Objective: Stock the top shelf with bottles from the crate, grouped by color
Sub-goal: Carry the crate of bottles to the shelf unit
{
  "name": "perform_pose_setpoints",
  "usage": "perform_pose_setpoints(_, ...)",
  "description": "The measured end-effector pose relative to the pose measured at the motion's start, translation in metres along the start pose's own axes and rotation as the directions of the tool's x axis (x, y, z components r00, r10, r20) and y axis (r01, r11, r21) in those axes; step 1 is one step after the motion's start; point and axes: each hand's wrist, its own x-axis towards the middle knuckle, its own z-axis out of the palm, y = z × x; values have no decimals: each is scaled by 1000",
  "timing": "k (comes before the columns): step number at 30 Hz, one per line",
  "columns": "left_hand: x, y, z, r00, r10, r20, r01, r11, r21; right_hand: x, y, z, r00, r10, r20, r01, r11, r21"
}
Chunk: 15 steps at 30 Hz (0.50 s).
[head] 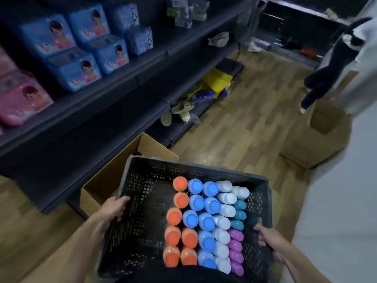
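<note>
My left hand [114,209] and right hand [269,242] each have a closed grip on opposite rims of the black crate [193,166], forearms angled inward; bottle [206,219] labels unreadable.

The crate's [195,168] near wall is cut off below, and the blurred shelf packs' [73,72] print is unreadable.
</note>
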Motion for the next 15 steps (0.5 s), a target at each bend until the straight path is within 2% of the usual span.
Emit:
perform_pose_setpoints(6, -29, 4, 26, 992, -54, -113, 29, 978, -206, 45, -86, -18, 993, -74, 88, 83, 992, -92)
perform_pose_setpoints(15, -46, 4, 22, 966, -93, -242, -3, 930, -369, 71, -173, 15, 953, -163, 257, 225, 945, -236)
